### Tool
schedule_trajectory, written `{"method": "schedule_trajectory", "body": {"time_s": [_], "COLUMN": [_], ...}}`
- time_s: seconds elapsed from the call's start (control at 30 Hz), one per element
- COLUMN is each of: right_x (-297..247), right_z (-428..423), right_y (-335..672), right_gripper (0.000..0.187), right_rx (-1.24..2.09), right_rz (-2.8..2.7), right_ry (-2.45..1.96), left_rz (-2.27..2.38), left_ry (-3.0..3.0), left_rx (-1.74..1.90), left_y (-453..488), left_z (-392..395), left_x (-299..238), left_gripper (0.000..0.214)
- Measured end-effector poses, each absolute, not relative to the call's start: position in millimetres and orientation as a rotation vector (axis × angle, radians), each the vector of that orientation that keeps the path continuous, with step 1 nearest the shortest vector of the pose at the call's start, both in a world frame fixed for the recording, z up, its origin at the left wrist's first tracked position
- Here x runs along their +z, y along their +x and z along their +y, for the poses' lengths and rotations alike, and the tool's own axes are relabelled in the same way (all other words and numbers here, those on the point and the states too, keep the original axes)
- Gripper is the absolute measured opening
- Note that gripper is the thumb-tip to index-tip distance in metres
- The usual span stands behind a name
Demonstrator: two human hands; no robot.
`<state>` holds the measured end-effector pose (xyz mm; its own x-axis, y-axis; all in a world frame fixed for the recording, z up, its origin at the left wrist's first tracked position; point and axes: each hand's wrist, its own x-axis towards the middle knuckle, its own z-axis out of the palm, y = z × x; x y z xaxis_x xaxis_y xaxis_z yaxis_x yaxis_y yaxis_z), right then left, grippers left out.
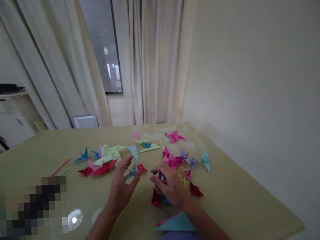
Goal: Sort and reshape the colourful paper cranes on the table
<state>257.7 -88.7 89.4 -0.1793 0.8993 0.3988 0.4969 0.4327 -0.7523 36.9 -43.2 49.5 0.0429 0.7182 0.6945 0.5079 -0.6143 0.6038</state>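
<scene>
Small red origami (142,168), one, near wide left grip (135,165); two dark-red pieces (156,199) flank narrow right grip (151,174).

We find matt, sharply creased paper in the folded shapes (108,154) and flat triangles (178,223), and a smooth table (247,208) whose glossy top catches a bright glare; we also see soft, dull cloth curtains (162,62), a shiny glass window (99,44) and a matt wall (254,75).

Pale curtains (162,55) flank a dark-framed window (99,40); a white cabinet (5,117) stands leftward.
</scene>
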Motion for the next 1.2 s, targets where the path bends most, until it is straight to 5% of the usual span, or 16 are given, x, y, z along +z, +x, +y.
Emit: {"method": "schedule_trajectory", "body": {"time_s": [0.33,0.53,0.77,0.93,1.07,1.2], "right_x": [73,68,76,66,62,62], "right_z": [-85,-82,-79,-78,-81,-82], "right_y": [250,248,259,257,253,252], "right_gripper": [0.059,0.051,0.05,0.05,0.068,0.051], "right_rx": [1.406,1.274,1.171,1.191,1.174,0.917], "right_rz": [-1.478,-1.477,-1.574,-1.624,-1.529,-1.521], "right_ry": [-0.76,-0.983,-1.016,-0.949,-0.962,-1.061], "left_rz": [0.794,0.842,0.851,0.865,0.932,1.024], "left_ry": [2.378,2.231,2.042,2.0,1.945,1.853], "left_rx": [1.608,1.433,1.379,1.392,1.445,1.485], "left_y": [76,69,62,66,66,65], "left_z": [-76,-78,-72,-66,-60,-55], "left_x": [37,42,63,57,49,45], "left_gripper": [0.076,0.087,0.029,0.017,0.015,0.021]}}
